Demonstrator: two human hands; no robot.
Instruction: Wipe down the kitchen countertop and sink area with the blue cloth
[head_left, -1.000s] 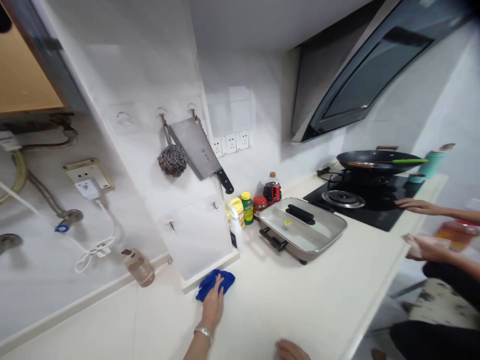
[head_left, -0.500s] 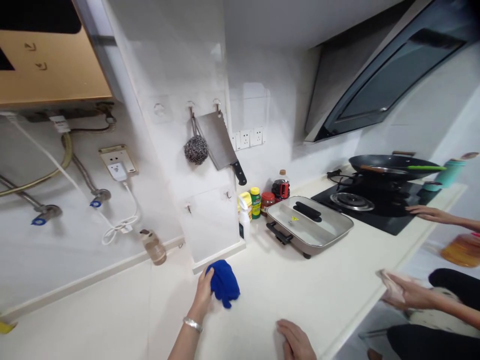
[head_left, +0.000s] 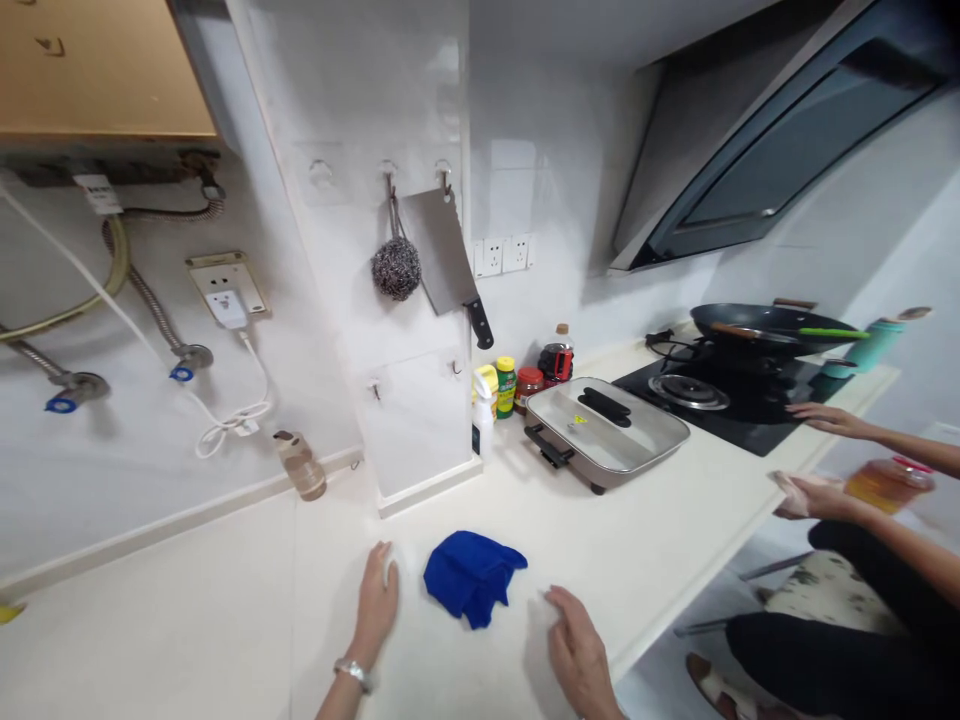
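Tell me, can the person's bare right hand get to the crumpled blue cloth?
Probably yes: the bare right hand is close beside the crumpled blue cloth, and only a strip of smooth white countertop shows between them, with nothing blocking the way.

Lighting: bright, cool, diffuse across countertop. Glare: pale patches sit on wall tiles, above-left of lidded pan. Shadow: soft, beside right hand, in front of pan. Range hood, above-right of pan: dim, stretched wide; corner darkens.

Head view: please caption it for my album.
Left hand and right hand flank a crumpled blue cloth on a white countertop near a lidded electric skillet.
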